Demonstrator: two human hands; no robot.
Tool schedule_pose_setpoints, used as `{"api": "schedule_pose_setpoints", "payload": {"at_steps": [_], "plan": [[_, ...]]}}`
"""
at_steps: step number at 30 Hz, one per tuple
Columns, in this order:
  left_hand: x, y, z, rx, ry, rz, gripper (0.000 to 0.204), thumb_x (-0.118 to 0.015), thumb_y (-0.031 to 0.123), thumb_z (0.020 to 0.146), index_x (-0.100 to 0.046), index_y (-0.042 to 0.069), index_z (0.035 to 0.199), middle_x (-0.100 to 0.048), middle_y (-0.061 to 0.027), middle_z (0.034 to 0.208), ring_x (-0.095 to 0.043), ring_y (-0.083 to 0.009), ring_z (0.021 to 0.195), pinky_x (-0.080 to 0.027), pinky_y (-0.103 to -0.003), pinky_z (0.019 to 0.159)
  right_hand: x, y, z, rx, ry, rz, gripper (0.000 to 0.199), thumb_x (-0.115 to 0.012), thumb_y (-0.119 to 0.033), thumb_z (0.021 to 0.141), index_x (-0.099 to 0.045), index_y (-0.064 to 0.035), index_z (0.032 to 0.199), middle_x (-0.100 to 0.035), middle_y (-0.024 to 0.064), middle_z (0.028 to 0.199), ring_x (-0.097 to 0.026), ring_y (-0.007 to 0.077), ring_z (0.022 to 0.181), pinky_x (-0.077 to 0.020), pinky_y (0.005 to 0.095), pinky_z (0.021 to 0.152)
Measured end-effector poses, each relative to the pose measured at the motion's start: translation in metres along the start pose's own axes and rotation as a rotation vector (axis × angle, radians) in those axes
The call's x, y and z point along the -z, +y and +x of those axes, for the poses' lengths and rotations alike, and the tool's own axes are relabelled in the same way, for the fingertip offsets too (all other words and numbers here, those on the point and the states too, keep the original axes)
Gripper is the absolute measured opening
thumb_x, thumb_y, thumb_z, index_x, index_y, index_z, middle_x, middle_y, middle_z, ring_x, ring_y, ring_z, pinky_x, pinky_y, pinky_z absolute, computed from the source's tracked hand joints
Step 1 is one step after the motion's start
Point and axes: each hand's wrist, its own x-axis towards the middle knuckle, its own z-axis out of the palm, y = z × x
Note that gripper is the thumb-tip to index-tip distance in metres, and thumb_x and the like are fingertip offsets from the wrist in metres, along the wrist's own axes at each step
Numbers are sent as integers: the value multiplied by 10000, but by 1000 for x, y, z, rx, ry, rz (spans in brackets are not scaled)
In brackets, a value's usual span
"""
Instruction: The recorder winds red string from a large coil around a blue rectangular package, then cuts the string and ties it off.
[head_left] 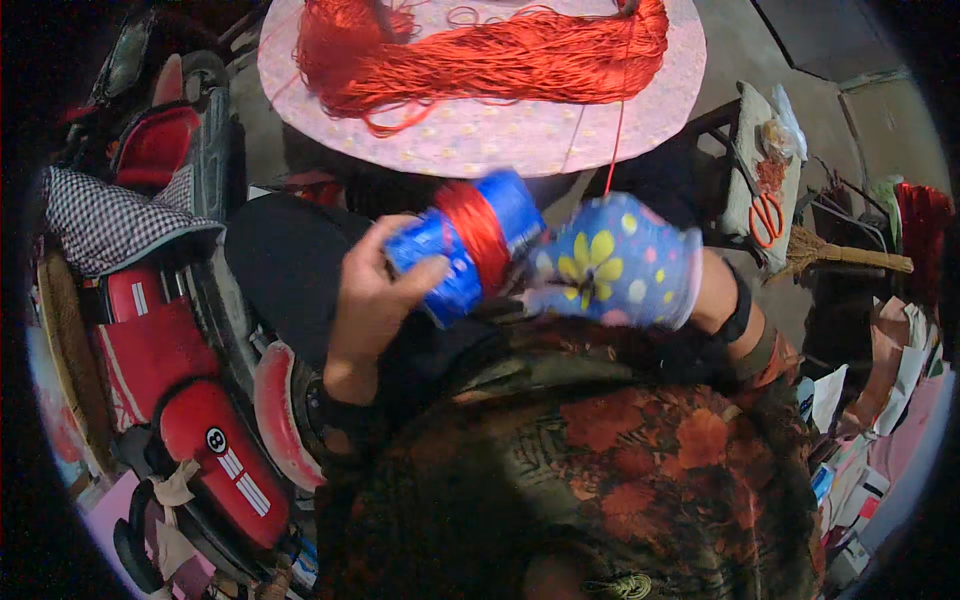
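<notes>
You appear to be winding red cord onto the blue core, which sits just about at the centre of your view, tilted up toward one o'clock, with a band of wound cord around its middle. Your bare left hand grips the core from its eight o'clock side, thumb on the near face and fingers curled behind. Your right hand, in a flowered glove, is at three o'clock, close beside the core; its fingertips are blurred, so I cannot tell whether they pinch the cord.

From the large red skein at twelve o'clock on the pink tabletop, a single strand drops to your glove; beyond that, its path is hidden.

As I judge it, the next move calls for a steady left grip, light tension through the glove, and another turn laid beside the band, without snagging the skein's loose loops.
</notes>
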Motion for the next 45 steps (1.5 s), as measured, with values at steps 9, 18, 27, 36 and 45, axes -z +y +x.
{"api": "schedule_pose_setpoints", "payload": {"at_steps": [9, 18, 27, 36, 45], "plan": [[9, 0, -17, -139, -367, -326, 620, -779, 231, 662, -552, 6, 1194, -616, -51, 1110, -588, -151, 1029, -456, -310, 931, -15, 55, -2, -286, 296, 582, 265, -585, -297, 936, -659, -44, 957, -686, 74, 917, -642, 156, 846, -499, 291, 757], [-3, -11, 5, -98, 129, -322, 373, -651, 177, 851, -549, 0, 1163, -614, -57, 1036, -603, -135, 935, -486, -295, 857, -5, -2, 4, 27, 36, -378, 153, -615, -244, 843, -600, -97, 805, -629, 106, 747, -635, 314, 714, -506, 373, 619], [9, 8, -7, 54, -462, -114, 556, -747, 186, 712, -537, 20, 1199, -592, -43, 1090, -568, -149, 1011, -453, -312, 912, 6, 71, 17, 252, 238, -107, 106, -582, -161, 918, -649, -84, 946, -647, 75, 962, -619, 207, 810, -490, 333, 714], [0, 1, 4, -107, 141, -760, 570, -645, 308, 864, -470, 25, 1326, -570, -126, 1251, -571, -232, 1133, -472, -377, 961, -30, 15, -14, -46, 24, 84, 211, -575, -270, 922, -643, -84, 995, -650, 143, 859, -639, 309, 775, -512, 373, 669], [1, 7, 1, 42, -452, -33, 523, -733, 250, 757, -556, -7, 1176, -614, -48, 1025, -583, -128, 958, -471, -306, 879, 26, 30, 12, -279, 159, 379, 202, -659, -239, 872, -663, -48, 938, -682, 60, 824, -644, 127, 792, -508, 294, 733]]}}
